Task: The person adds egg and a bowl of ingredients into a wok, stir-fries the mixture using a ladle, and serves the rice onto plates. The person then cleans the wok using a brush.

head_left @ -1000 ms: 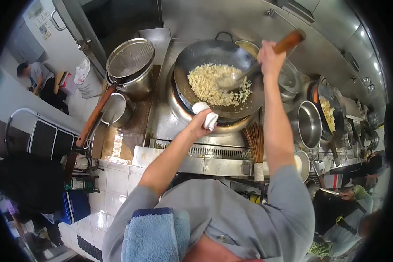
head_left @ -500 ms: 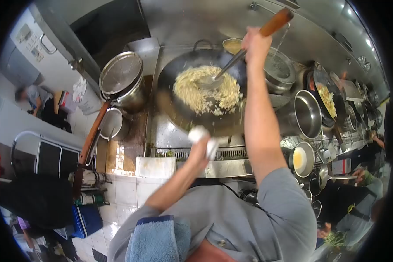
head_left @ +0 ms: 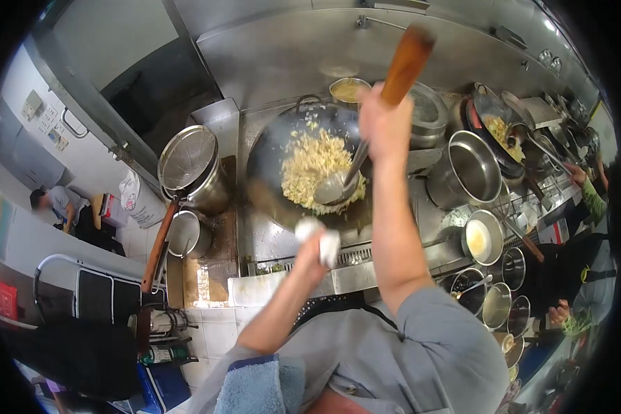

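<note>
1. The steel range (head_left: 256,243) spreads in front of me, carrying my cookware.
2. The black wok (head_left: 264,153) is over it, its lower edge blurred; I can't tell whether its base rests flat or is lifted. A tilt toward me, I judge, would help the contents roll back.
3. A deep steel pot (head_left: 444,181) stands to the right of the wok, so my ladle swings are best made short and inside the rim.
4. The ladle (head_left: 334,189) is in my right hand (head_left: 386,123), fingers closed around it just below the wooden end. Its bowl is down among the grains; pushing with the bowl's back should break lumps without crushing them.
5. The fried rice (head_left: 312,163) is heaped in the middle of the wok, with loose bits scattered on the far wall. Sweeping those in would make the heat more even.
6. The white cloth (head_left: 330,248) is bunched in my closed left hand (head_left: 312,258) at the near rim. Whatever it covers is hidden; thick, dry folds there would guard my palm.
</note>
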### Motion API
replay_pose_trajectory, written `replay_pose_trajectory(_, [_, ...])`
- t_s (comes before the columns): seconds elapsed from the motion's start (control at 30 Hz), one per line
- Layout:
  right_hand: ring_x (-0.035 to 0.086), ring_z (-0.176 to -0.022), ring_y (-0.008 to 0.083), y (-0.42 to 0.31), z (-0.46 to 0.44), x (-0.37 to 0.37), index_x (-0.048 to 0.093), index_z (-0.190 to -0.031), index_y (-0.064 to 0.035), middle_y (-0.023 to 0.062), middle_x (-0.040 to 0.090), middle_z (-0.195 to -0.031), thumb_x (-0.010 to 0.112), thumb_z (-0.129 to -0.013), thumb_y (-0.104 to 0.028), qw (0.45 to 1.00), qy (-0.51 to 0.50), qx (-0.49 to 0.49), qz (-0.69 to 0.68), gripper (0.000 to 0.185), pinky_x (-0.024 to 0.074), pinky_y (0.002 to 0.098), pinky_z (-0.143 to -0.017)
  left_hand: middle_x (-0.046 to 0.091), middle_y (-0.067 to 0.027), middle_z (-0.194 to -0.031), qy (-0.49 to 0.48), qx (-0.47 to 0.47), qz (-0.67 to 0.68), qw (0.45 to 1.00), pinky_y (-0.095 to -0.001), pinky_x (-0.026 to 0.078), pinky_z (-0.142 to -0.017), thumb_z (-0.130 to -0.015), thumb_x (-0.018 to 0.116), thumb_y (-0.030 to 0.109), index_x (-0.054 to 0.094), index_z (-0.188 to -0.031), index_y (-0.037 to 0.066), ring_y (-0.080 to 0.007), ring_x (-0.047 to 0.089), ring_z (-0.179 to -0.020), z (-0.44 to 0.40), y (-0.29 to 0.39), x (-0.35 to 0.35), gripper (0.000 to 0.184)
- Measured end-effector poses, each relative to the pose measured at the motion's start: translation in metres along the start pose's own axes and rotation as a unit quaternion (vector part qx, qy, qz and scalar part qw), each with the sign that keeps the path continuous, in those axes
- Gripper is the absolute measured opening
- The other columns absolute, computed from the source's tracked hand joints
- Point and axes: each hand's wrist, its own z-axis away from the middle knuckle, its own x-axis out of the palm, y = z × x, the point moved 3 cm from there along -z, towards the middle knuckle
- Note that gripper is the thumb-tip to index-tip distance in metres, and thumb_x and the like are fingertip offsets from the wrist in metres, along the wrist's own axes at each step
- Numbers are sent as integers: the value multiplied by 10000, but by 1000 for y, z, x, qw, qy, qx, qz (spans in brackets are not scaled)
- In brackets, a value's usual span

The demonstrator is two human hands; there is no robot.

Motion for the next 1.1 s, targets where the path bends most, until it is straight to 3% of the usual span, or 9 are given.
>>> replay_pose_trajectory(0.23, [376, -346, 84, 21, -66, 18, 443, -590, -95, -20, 414, -461, 597, -779, -63, 993, 9, 87, -83, 246, 289, 259, -354, 606, -55, -815, 7, 56, 7, 998, -325, 499, -521, -905, 470, 194, 503, -1007, 106, -184, 598, -664, 35, -24, 0, 139])
replay_pose_trajectory(0.43, [437, -411, 72, 43, 29, 24, 515, -640, -64, -24, 480, -506, 597, -832, -132, 995, 96, -32, 26, 220, 323, 238, -405, 589, -26, -702, -29, 63, -3, 998, -297, 450, -554, -881, 540, 233, 566, -837, 92, -152, 566, -616, -41, 12, 8, 150])
replay_pose_trajectory(0.5, [481, -498, 85, 31, 7, 5, 541, -677, -42, -7, 504, -526, 620, -842, -235, 993, 76, 90, 34, 266, 382, 275, -488, 598, -36, -729, -49, 57, -34, 997, -286, 462, -573, -859, 557, 227, 571, -884, 92, -160, 572, -621, -33, -8, -14, 138])
replay_pose_trajectory(0.63, [605, -724, 142, -8, 35, -105, 573, -1057, -31, 97, 626, -775, 597, -851, -438, 948, -67, 24, 310, 457, 484, 323, -631, 612, -67, -740, -36, 57, -21, 998, -296, 491, -425, -892, 500, 238, 475, -1038, 180, -184, 599, -568, 3, -23, -55, 159])
replay_pose_trajectory(0.8, [613, -961, 324, 16, 173, -152, 373, -1346, -38, 225, 601, -1057, 534, -910, -295, 809, -190, 497, -251, 531, 537, 441, -772, 582, -48, -748, -8, 28, -24, 999, -240, 439, -460, -892, 486, 296, 524, -866, 117, -155, 550, -609, -56, 51, -9, 185])
replay_pose_trajectory(0.87, [603, -983, 366, 16, 208, -139, 337, -1370, -43, 292, 552, -1131, 471, -917, -142, 841, -164, 390, -337, 483, 525, 448, -802, 574, -46, -747, -73, -24, -73, 994, -230, 437, -464, -877, 502, 282, 527, -870, 105, -157, 549, -634, -89, 60, -17, 179])
replay_pose_trajectory(0.93, [625, -915, 314, 26, 226, -103, 441, -1210, 22, 294, 541, -1116, 488, -875, -72, 655, 23, 505, -562, 351, 529, 394, -719, 574, -39, -747, -120, -58, -82, 988, -253, 501, -512, -877, 496, 256, 534, -857, 94, -168, 564, -642, -101, 55, -19, 168])
replay_pose_trajectory(1.0, [608, -715, 206, 75, 250, -71, 441, -1137, 40, 189, 578, -933, 525, -864, -102, 614, 33, 457, -643, 320, 506, 301, -599, 580, -34, -748, -122, -74, -83, 986, -259, 526, -541, -884, 487, 239, 539, -865, 93, -167, 572, -643, -99, 59, -13, 156])
replay_pose_trajectory(1.1, [548, -595, 131, 41, 213, -103, 341, -1289, 33, 97, 545, -714, 587, -811, -142, 837, -187, 464, -222, 565, 483, 265, -553, 583, -46, -899, -99, -89, -64, 989, -372, 549, -707, -884, 536, 274, 553, -953, 87, -205, 567, -794, -94, 60, -19, 200])
